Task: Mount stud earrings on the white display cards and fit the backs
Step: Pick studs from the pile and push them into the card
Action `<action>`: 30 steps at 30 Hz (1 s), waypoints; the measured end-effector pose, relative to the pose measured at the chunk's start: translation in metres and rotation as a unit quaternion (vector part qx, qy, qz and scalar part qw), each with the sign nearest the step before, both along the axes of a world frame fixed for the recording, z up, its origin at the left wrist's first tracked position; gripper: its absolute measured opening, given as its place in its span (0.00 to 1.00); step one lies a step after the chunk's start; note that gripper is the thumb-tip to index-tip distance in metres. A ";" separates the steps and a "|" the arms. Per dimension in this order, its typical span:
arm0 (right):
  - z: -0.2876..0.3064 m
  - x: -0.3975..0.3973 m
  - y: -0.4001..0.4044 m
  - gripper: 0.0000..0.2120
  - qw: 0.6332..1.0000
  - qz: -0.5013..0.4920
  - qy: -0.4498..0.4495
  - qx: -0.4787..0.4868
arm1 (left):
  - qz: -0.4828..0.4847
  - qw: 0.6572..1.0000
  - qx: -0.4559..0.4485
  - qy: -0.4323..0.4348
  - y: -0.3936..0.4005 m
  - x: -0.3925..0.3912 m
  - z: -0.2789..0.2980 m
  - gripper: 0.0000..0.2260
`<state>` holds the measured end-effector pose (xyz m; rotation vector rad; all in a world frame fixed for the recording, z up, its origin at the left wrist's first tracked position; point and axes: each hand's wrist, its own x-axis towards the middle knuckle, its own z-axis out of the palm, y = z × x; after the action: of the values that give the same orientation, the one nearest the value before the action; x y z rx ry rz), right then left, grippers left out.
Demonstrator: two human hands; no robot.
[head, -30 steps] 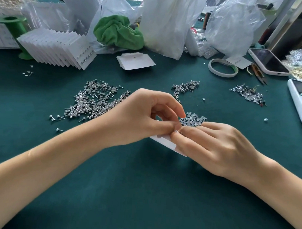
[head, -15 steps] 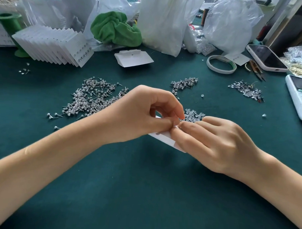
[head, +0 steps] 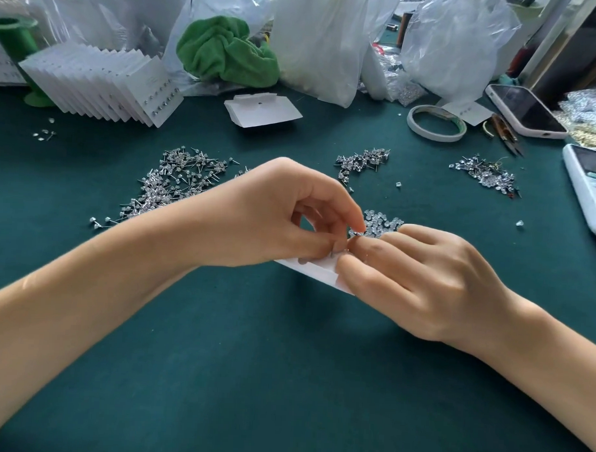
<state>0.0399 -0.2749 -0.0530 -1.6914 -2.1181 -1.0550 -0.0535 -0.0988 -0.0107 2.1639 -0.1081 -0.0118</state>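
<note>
White display card [head: 317,272] is getting pinched by my left hand [head: 273,218] while my right hand [head: 413,280] is pinching a stud into it, I'm guessing to steady it.

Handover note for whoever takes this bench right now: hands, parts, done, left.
Left hand and right hand both pinch the white card above the mat, fingertips meeting at its top edge; what they pinch there is too small to tell.
Loose studs lie left, clear backs behind the hands.
Done: filled cards stacked far left.
Left: finish this card, then the blank cards.
</note>
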 end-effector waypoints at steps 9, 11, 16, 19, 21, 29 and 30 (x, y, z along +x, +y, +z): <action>-0.001 0.002 0.001 0.08 0.999 0.010 0.032 0.039 | 0.008 1.000 -0.001 -0.009 0.003 0.001 0.003 0.08; -0.001 0.005 0.002 0.07 0.994 0.000 0.094 0.057 | 0.067 0.993 -0.089 -0.037 0.001 0.002 0.001 0.07; 0.002 0.006 0.005 0.12 0.871 -0.103 0.467 0.109 | 0.226 0.951 -0.001 -0.212 0.001 0.004 -0.004 0.14; 0.006 0.008 0.008 0.15 0.766 -0.058 0.632 0.104 | 0.141 0.940 0.191 -0.244 -0.005 0.001 -0.014 0.31; 0.010 0.007 0.009 0.15 0.735 -0.029 0.671 0.094 | 0.121 0.926 0.254 -0.252 -0.010 0.005 -0.022 0.34; 0.012 0.016 0.010 0.09 0.649 -0.013 0.758 0.071 | 0.146 0.924 0.243 -0.255 -0.006 0.006 -0.024 0.29; 0.012 0.018 0.010 0.10 0.644 -0.020 0.760 0.082 | 0.153 0.928 0.237 -0.244 -0.006 0.006 -0.025 0.29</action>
<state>0.0582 -0.2650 -0.0407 -1.4699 -0.7606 0.3289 -0.0471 -0.1043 -0.0354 2.6001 -0.0526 0.7549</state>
